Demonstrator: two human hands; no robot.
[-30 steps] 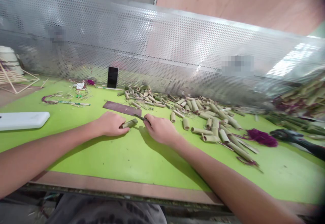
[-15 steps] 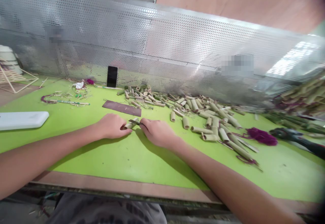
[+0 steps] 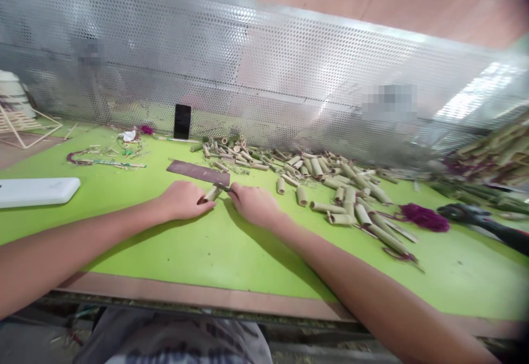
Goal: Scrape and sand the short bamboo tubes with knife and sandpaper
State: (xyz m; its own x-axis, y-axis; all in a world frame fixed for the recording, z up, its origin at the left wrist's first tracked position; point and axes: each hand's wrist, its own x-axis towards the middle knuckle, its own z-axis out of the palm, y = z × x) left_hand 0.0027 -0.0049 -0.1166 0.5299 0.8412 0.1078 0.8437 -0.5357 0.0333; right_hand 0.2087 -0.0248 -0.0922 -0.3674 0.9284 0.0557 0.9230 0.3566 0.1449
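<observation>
Low over the green tabletop (image 3: 198, 254), my left hand (image 3: 184, 200) is closed on a short bamboo piece (image 3: 212, 194) that points away to the right. My right hand (image 3: 255, 204) grips a small dark knife (image 3: 223, 187), its blade reaching left to the far end of the bamboo piece. Whether the edge is cutting in cannot be made out. Just beyond both hands lies a flat brown strip (image 3: 198, 172). Two short bamboo tubes (image 3: 302, 195) stand or lie to the right of my right hand.
Cut bamboo pieces (image 3: 347, 182) spread across the back and right, near purple yarn (image 3: 424, 217) and a dark power tool (image 3: 475, 216). A phone (image 3: 182, 121) leans on the perforated metal screen (image 3: 281, 72). At left are a white case (image 3: 39, 192) and a stick frame (image 3: 31, 127).
The knife blade has shifted up and right along the bamboo piece, toward its far end. The bamboo piece now tilts more steeply. Both hands sit slightly higher in view.
</observation>
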